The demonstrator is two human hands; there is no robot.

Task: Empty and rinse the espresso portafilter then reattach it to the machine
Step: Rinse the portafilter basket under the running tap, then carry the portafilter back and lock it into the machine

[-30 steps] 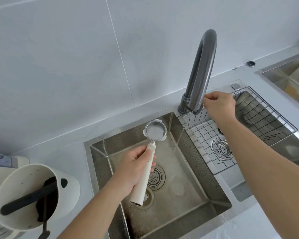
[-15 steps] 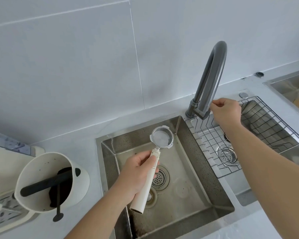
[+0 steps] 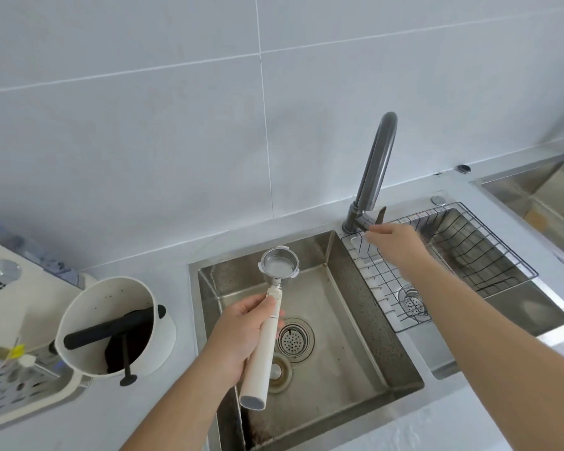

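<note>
Portafilter [image 3: 279, 265]: one, gripped by left hand [image 3: 238, 336]; right hand [image 3: 396, 244] loosely open near faucet [image 3: 372, 177].

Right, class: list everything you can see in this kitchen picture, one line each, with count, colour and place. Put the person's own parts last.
portafilter: one, steel basket with white handle, held over the left sink
left sink: one, steel, centre
drain: one, steel, in the left sink floor
tap: one, dark grey, behind the sinks
rack: one, black wire, over the right sink
knock box: one, white with a black bar, left counter
wall: one, pale grey tiles, at the back
left hand: one, gripping the portafilter handle
right hand: one, at the tap base
</note>
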